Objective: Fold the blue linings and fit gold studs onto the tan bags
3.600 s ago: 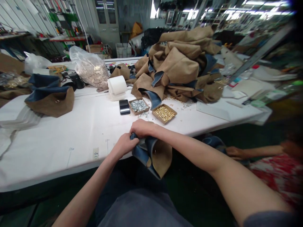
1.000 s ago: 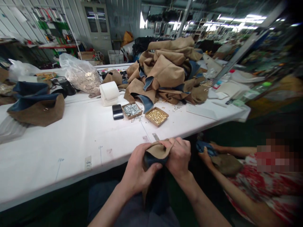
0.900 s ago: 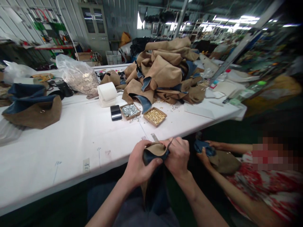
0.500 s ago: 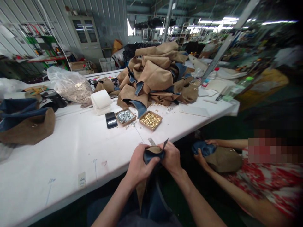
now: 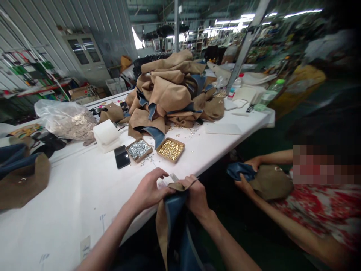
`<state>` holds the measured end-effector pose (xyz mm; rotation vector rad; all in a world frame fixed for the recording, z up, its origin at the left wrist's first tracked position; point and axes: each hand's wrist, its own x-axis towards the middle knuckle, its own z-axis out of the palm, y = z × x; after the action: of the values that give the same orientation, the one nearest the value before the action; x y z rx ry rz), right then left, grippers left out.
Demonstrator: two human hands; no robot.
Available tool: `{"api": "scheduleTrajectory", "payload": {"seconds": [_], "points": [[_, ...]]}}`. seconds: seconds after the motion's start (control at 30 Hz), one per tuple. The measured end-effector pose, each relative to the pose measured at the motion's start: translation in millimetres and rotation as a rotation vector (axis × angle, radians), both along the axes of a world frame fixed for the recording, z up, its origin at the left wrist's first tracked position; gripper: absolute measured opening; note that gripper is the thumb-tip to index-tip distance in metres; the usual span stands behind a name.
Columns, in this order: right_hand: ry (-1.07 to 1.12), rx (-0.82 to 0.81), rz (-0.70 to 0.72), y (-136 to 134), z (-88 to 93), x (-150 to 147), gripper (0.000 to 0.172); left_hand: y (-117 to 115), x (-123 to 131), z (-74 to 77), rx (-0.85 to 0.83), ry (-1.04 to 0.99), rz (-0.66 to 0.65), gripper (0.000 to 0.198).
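My right hand [image 5: 197, 196] is closed on a tan-and-blue leather piece [image 5: 175, 206] that hangs down over my lap at the table's front edge. A thin dark tip sticks out above its fingers; I cannot tell whether it belongs to the leather. My left hand [image 5: 149, 190] is open, thumb and fingers apart, with its thumb at the left edge of the leather. Past my hands, a cardboard tray of silver metal bits [image 5: 139, 149] and another of gold ones [image 5: 171, 149] stand side by side.
A phone [image 5: 122, 157] lies left of the trays, near a white roll [image 5: 106, 135] and a plastic bag [image 5: 67, 120]. Behind rises a heap of tan leather bags [image 5: 172, 92]. At right, a co-worker's hands [image 5: 248, 173] hold a similar bag [image 5: 269, 182].
My left hand has let go of the leather and opened leftward. The leather's top has been turned and now hangs from my right hand. The view has swung slightly right.
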<state>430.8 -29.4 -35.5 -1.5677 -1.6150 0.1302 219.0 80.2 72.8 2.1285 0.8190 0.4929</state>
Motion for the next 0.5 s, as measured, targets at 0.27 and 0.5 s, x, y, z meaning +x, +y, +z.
{"api": "scheduleTrajectory", "payload": {"seconds": [0.27,0.5], "points": [[0.024,0.037,-0.025,-0.2,-13.9,3.2,0.02,118.0,55.8,72.7,-0.137,0.276,-0.423,0.036],[0.052,0.033,-0.008,-0.4,-21.0,7.7,0.022,153.7,140.1,-22.1,0.358,0.436,-0.055,0.017]]}}
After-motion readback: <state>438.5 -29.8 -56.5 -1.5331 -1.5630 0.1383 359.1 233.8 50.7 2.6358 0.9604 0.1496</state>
